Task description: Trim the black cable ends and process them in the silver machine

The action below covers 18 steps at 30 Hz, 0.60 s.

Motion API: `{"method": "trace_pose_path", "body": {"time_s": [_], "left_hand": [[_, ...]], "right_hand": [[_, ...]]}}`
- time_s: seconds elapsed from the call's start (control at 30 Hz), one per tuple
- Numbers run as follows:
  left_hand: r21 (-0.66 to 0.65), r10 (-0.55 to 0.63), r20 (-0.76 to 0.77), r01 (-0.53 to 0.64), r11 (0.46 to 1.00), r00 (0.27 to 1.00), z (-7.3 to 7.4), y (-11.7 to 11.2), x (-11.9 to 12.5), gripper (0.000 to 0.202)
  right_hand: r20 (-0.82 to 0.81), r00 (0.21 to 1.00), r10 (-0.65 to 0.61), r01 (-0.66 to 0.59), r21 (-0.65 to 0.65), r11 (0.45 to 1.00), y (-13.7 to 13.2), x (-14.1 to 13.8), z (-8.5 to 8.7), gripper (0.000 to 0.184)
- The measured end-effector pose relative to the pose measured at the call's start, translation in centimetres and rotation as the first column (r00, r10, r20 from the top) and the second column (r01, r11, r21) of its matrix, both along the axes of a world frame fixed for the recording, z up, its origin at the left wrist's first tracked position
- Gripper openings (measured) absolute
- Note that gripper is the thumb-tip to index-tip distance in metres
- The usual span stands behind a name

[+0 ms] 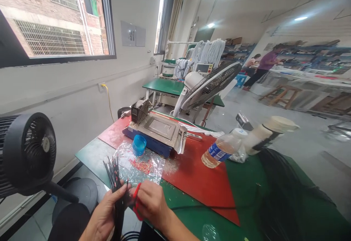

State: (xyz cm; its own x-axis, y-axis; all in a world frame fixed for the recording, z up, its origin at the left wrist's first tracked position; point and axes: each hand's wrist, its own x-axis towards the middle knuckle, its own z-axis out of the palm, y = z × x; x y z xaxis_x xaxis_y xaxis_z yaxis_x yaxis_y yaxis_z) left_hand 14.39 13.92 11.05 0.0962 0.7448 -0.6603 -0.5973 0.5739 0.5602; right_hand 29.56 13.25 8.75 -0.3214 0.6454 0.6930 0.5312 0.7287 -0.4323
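My left hand [105, 211] is closed around a bundle of thin black cables [112, 173], whose cut ends fan upward with small bits of red showing. Close against it, my right hand [153, 202] is closed on a red-handled tool [136, 201]. The tool's working end is hidden near the cables, so its exact kind cannot be made out. One cable tip stands apart between the two hands. Just beyond them lies a clear plastic bag [124, 166] with small red and pale scraps [142, 165] on it. A blue cup-like container [139, 145] rests on its far side.
A blue-based machine [148, 138] with a small fan stands on the red mat [192, 182]. To the right are a bottle of liquid [218, 153], a pale jug [270, 133] and black cables [290, 197]. A black fan [30, 149] stands left; people work far behind.
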Motion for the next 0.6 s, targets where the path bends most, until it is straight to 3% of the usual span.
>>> {"method": "trace_pose_path", "body": {"time_s": [0.13, 0.33, 0.5, 0.6], "left_hand": [[-0.084, 0.006, 0.138, 0.006, 0.996, 0.990, 0.2, -0.2, 0.3, 0.022], [-0.077, 0.036, 0.206, -0.020, 0.997, 0.978, 0.4, -0.6, 1.0, 0.016], [0.058, -0.023, 0.091, 0.018, 0.998, 0.996, -0.2, -0.3, 0.8, 0.022], [0.164, -0.036, -0.105, 0.053, 0.985, 0.994, -1.2, 0.4, 0.0, 0.028]], "right_hand": [[0.230, 0.973, 0.015, -0.063, 0.203, 0.977, -0.6, -0.4, 0.0, 0.020], [0.254, 0.967, 0.013, -0.088, 0.288, 0.953, -0.7, 0.0, 0.3, 0.016], [0.067, 0.998, 0.016, -0.030, 0.203, 0.979, -0.5, 0.2, 0.0, 0.016], [-0.210, 0.969, -0.127, 0.123, -0.035, 0.992, 0.4, 0.5, 0.1, 0.015]]}}
